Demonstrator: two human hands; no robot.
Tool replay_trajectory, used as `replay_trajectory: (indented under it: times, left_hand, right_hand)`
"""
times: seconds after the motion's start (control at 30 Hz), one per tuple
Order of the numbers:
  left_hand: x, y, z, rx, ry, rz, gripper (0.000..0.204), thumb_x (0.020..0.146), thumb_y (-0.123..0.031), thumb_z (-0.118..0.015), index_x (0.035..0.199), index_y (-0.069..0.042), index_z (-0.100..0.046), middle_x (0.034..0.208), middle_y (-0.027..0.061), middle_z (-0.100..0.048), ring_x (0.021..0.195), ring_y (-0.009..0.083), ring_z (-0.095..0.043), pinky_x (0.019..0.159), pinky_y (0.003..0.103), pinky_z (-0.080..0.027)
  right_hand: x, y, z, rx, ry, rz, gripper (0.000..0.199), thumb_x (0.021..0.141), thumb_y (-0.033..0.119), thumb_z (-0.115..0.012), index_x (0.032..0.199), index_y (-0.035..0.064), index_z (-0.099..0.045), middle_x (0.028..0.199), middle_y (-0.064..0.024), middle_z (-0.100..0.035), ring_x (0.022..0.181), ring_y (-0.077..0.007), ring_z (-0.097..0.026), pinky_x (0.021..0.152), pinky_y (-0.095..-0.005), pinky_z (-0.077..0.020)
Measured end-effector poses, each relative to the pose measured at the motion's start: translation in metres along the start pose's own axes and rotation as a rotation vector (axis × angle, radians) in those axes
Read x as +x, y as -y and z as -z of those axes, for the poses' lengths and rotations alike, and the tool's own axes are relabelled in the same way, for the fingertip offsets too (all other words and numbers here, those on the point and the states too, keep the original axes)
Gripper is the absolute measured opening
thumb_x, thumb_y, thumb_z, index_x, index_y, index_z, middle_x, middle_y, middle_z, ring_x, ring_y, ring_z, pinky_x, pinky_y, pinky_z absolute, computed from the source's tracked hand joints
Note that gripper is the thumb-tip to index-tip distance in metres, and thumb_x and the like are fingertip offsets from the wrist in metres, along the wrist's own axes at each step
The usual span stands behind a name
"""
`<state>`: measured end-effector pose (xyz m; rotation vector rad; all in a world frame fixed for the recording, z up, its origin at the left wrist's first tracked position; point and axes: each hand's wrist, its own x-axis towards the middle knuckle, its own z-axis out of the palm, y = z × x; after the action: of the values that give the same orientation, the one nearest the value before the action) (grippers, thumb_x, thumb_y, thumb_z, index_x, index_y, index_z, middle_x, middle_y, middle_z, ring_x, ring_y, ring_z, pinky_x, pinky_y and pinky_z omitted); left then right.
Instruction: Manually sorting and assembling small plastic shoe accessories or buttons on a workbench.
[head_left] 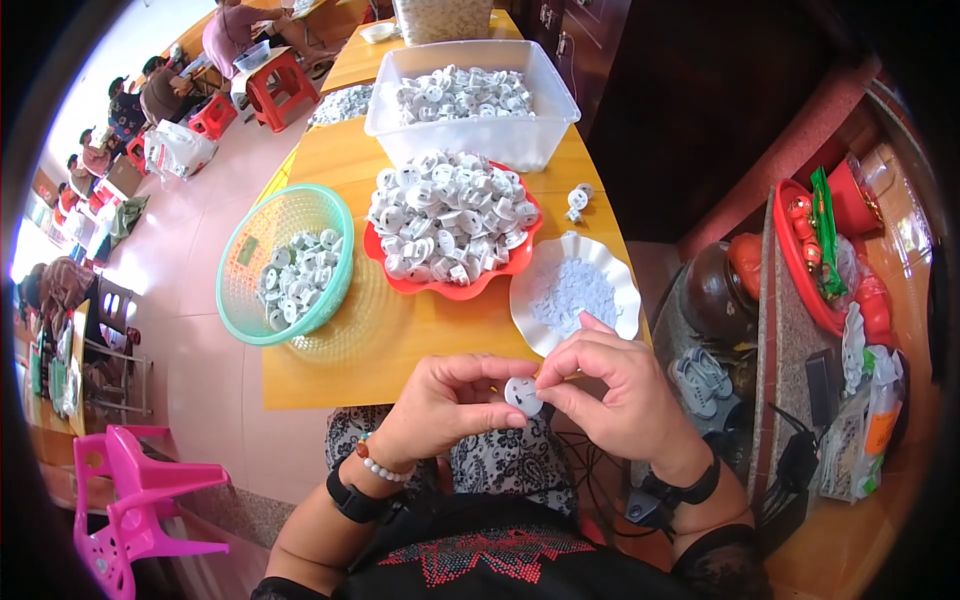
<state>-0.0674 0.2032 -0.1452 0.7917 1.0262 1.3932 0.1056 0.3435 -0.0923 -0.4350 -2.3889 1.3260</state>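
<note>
Just beyond the table's near edge, my left hand grips a small round white plastic part with dark slots in its face, between thumb and fingers. My right hand is closed in a pinch at that part's right edge; whatever sits between its fingertips is too small to make out. Close beyond the right hand lies a white scalloped plate of small pale flat pieces. A red scalloped bowl is heaped with similar white parts. More of them lie in a green mesh basket on the left.
A clear plastic tub of white parts stands farther back on the wooden table. Two loose parts lie near its right edge. A pink stool is at lower left. Other people sit at far left.
</note>
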Motion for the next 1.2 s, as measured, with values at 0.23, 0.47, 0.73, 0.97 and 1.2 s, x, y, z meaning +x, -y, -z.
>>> replay_trajectory:
  times: [0.23, 0.47, 0.73, 0.97, 1.2]
  left_hand:
    - [0.001, 0.003, -0.004, 0.039, -0.016, -0.024, 0.046, 0.081, 0.002, -0.079, 0.125, -0.001, -0.067, 0.086, -0.0015, -0.066, 0.078, 0.0021, -0.061, 0.068, 0.018, -0.051]
    - [0.001, 0.001, -0.008, 0.040, -0.076, -0.032, 0.044, 0.081, 0.002, -0.080, 0.124, -0.001, -0.067, 0.087, -0.0012, -0.067, 0.077, 0.0022, -0.062, 0.069, 0.018, -0.052]
    - [0.001, 0.004, -0.004, 0.025, -0.033, -0.047, 0.042, 0.082, 0.001, -0.080, 0.122, 0.001, -0.068, 0.089, -0.0003, -0.068, 0.075, 0.0019, -0.061, 0.069, 0.018, -0.052]
    - [0.001, -0.005, -0.007, 0.014, -0.074, 0.009, 0.042, 0.081, 0.002, -0.080, 0.122, 0.001, -0.068, 0.089, -0.0013, -0.067, 0.076, 0.0020, -0.060, 0.069, 0.018, -0.052]
    - [0.001, 0.001, -0.002, 0.073, -0.040, -0.044, 0.041, 0.080, 0.001, -0.080, 0.120, 0.000, -0.069, 0.089, -0.0008, -0.067, 0.079, 0.0023, -0.062, 0.070, 0.018, -0.053]
  right_hand:
    - [-0.001, 0.004, -0.001, -0.103, 0.007, 0.011, 0.004, 0.084, 0.009, -0.071, 0.084, 0.0089, -0.067, 0.082, -0.0018, -0.066, 0.079, -0.0243, -0.067, 0.112, -0.0611, -0.0295]
    - [-0.003, 0.008, 0.000, -0.154, 0.012, 0.052, 0.005, 0.084, 0.006, -0.070, 0.085, 0.0089, -0.067, 0.084, -0.0033, -0.066, 0.082, -0.0249, -0.067, 0.114, -0.0632, -0.0266]
    - [-0.002, 0.003, -0.002, -0.141, 0.010, 0.108, 0.008, 0.084, 0.005, -0.070, 0.090, 0.0079, -0.066, 0.086, -0.0044, -0.066, 0.084, -0.0265, -0.067, 0.112, -0.0645, -0.0283]
    - [-0.003, -0.001, -0.003, -0.148, 0.009, 0.119, 0.008, 0.084, 0.005, -0.070, 0.089, 0.0085, -0.066, 0.086, -0.0043, -0.063, 0.085, -0.0266, -0.066, 0.112, -0.0640, -0.0295]
    - [-0.002, -0.003, -0.008, -0.175, 0.028, 0.125, 0.008, 0.085, 0.007, -0.071, 0.091, 0.0086, -0.067, 0.090, -0.0056, -0.068, 0.090, -0.0270, -0.068, 0.112, -0.0651, -0.0286]
